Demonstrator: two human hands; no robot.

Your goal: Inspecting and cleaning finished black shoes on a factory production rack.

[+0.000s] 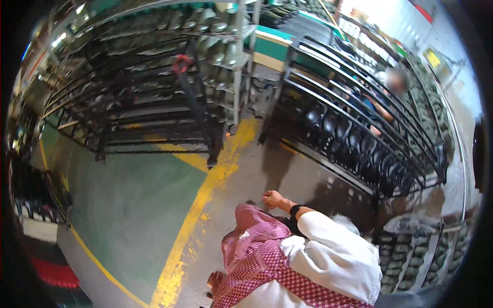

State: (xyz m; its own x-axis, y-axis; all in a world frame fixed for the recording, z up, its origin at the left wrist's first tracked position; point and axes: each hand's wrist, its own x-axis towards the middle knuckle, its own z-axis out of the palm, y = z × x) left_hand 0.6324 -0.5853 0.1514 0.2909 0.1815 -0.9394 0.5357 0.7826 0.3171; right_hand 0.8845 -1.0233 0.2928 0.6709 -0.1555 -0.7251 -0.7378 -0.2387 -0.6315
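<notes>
My right hand (273, 199), with a dark band at its wrist, is held out in front of my body with the fingers curled together. Whether anything small is in it, I cannot make out. Low by the left side of the pink checked apron (264, 251) is my left hand (216, 280), mostly hidden and small, so its fingers are unclear. A white sleeve (339, 256) covers my right upper arm. Neither hand touches the racks. Beyond my right hand stands a black metal rack (328, 77) with rows of glossy black footwear (344, 136) on its lower level.
Another black rack (154, 118), with a red tie (182, 64) at its corner, stands at the left. Shelves (239, 56) of dark items rise behind it. A person (377, 105) is behind the right rack. Yellow lines (190, 220) cross the grey and green floor.
</notes>
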